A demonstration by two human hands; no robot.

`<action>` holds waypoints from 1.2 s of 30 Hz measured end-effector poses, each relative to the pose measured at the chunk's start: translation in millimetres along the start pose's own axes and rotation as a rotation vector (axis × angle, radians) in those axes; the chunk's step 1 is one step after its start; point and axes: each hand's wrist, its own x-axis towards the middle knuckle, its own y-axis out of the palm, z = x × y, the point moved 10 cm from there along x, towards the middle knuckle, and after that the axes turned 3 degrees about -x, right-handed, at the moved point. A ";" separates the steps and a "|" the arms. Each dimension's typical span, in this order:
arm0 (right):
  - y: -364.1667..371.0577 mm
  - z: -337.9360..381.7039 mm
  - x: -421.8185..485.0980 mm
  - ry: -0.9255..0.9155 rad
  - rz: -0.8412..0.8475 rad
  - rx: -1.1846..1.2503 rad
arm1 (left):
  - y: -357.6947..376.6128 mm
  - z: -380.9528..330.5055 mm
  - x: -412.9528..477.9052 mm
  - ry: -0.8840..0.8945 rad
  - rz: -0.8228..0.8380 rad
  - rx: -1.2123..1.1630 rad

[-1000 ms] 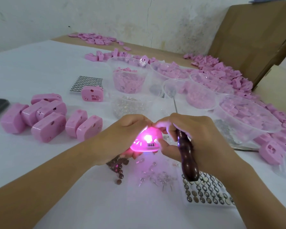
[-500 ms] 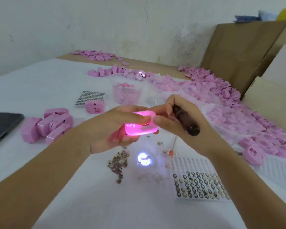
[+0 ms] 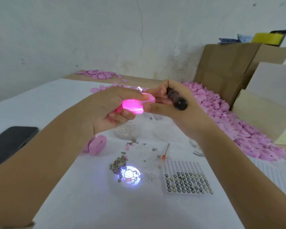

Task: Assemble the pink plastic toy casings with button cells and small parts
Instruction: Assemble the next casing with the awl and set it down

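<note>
Only the head view to go on here. The lit-up casing is held in the air above the counter, clamped by the left hand with the thumb on top and the fingers curled underneath. Its far end is pinched by the right hand, and that hand's other fingers are wrapped round a dark wooden-handled tool. A round cartoon picture is thrown onto the counter below, so the lamp clearly works and a test is probably what's being done.

What could go wrong: double duty is being asked of the right hand, so the tool could be let slip. The casing could also be dropped onto the loose button cells and the scattered bits below. If the shell isn't fully snapped shut, it could be popped by a squeeze in the wrong spot and the cell lost in the mess. Just a guess, mind.

Containers: the flat tray is only partly filled with cells, the back rows being bare. A clear cup under the left hand seems to be filled with tiny clear or silvery bits, too blurred to be named. Cardboard boxes are stacked at the right. Their contents can't be seen, though something yellow is perched on top. The pink parts are just heaped loose beside them, in no container at all.
</note>
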 end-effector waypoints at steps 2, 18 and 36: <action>0.2 3.0 0.3 -0.003 -0.002 0.001 | 0.0 -3.3 -2.4 0.007 0.005 0.002; -3.6 7.8 -2.0 0.023 -0.017 -0.039 | 7.5 -13.0 -8.2 0.035 0.074 -0.026; -9.1 -4.5 -1.0 0.050 -0.042 -0.041 | 9.6 -2.5 -1.8 -0.045 0.154 -0.078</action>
